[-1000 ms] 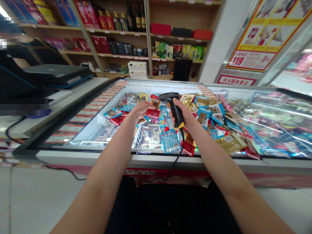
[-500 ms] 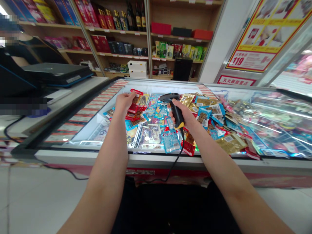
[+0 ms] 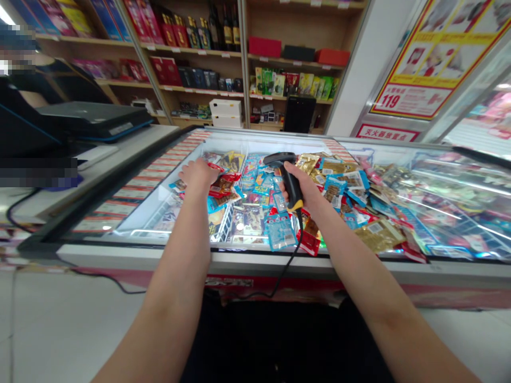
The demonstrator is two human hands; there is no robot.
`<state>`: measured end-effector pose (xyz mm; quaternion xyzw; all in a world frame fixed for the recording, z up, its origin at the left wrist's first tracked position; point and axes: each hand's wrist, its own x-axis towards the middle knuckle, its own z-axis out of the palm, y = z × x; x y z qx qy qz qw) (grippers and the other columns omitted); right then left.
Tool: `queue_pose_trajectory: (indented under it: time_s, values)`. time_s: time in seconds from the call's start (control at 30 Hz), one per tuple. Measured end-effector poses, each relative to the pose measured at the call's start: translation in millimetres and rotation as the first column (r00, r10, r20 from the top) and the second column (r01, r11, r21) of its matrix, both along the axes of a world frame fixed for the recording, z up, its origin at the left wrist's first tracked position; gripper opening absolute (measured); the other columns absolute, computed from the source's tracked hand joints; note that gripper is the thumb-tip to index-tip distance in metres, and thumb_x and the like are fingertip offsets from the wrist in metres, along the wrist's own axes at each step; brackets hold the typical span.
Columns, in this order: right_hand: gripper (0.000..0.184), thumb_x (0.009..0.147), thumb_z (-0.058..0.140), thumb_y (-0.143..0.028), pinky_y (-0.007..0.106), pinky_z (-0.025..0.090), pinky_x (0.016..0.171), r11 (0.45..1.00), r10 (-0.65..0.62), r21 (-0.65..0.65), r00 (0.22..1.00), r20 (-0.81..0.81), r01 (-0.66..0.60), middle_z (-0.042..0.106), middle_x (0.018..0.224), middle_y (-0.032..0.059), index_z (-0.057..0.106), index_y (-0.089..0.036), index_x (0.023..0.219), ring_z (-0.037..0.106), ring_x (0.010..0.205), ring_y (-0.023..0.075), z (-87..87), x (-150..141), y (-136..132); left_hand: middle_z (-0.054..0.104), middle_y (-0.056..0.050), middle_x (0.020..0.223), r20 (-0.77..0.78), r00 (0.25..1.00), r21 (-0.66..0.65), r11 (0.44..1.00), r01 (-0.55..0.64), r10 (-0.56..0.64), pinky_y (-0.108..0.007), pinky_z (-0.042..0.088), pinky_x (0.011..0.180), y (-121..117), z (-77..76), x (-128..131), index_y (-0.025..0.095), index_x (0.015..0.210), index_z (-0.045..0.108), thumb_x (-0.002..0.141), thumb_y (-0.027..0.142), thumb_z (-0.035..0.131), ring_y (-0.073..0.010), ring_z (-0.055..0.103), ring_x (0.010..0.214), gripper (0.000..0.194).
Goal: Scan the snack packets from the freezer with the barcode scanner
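My right hand (image 3: 305,189) is wrapped round the grip of a black and yellow barcode scanner (image 3: 293,186), its head pointing left and its cord hanging down over the front edge. Farther left, my left hand (image 3: 198,174) lies palm down over a pile of red snack packets (image 3: 224,184), fingers spread. Part of the pile is hidden under that hand. Below it lies a blue-edged snack packet (image 3: 225,201). A light blue packet (image 3: 279,231) rests below the scanner, beside a red packet (image 3: 309,242).
The packets lie on the glass top of a chest freezer (image 3: 131,250), with wire baskets showing below. Several gold and blue packets (image 3: 347,183) are heaped on the right. A scale (image 3: 96,119) stands on the left counter, near another person (image 3: 59,80). Stocked shelves (image 3: 191,50) stand behind.
My left hand has come down and slightly left; the red packet it held up now lies low, partly under the hand. Its fingers have spread. My right hand and the scanner have barely moved.
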<state>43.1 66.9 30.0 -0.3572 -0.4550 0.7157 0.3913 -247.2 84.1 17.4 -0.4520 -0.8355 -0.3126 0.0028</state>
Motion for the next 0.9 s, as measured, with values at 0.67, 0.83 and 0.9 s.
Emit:
queue_pose_trajectory:
  time_s: [0.67, 0.83, 0.9]
  values:
    - [0.041, 0.098, 0.067, -0.061, 0.022, 0.046, 0.034, 0.999, -0.030, 0.020, 0.999, 0.015, 0.030, 0.063, 0.054, -0.0007, 0.064, -0.020, 0.094, 0.055, 0.037, 0.0128, 4.2, -3, -1, 0.080, -0.014, 0.106, 0.100, 0.870, 0.008, 0.875, 0.485, -0.483, -0.041, 0.051, 0.104, 25, -37.0, 106, 0.020, 0.083, 0.081, 0.071, 0.040, 0.087, -0.0341, 0.071, 0.112, 0.024]
    - [0.041, 0.098, 0.067, -0.060, 0.022, 0.046, 0.035, 1.000, -0.025, 0.013, 0.999, 0.021, 0.025, 0.064, 0.055, -0.0001, 0.064, -0.020, 0.093, 0.055, 0.037, 0.0129, 3.7, -2, 0, 0.078, -0.009, 0.087, 0.228, 0.844, 0.040, 0.870, 0.491, -0.486, -0.038, 0.055, 0.095, 21, -26.7, 108, 0.021, 0.063, 0.072, 0.071, 0.023, 0.084, -0.0298, 0.074, 0.096, 0.014]
    - [0.041, 0.099, 0.066, -0.060, 0.022, 0.046, 0.035, 1.000, -0.021, 0.015, 1.000, 0.018, 0.020, 0.064, 0.055, -0.0001, 0.064, -0.019, 0.093, 0.055, 0.037, 0.0128, 3.5, -2, 0, 0.075, -0.007, 0.078, 0.283, 0.821, 0.056, 0.863, 0.501, -0.495, -0.038, 0.056, 0.091, 19, -22.1, 106, 0.020, 0.059, 0.069, 0.067, 0.017, 0.084, -0.0273, 0.073, 0.088, 0.017]
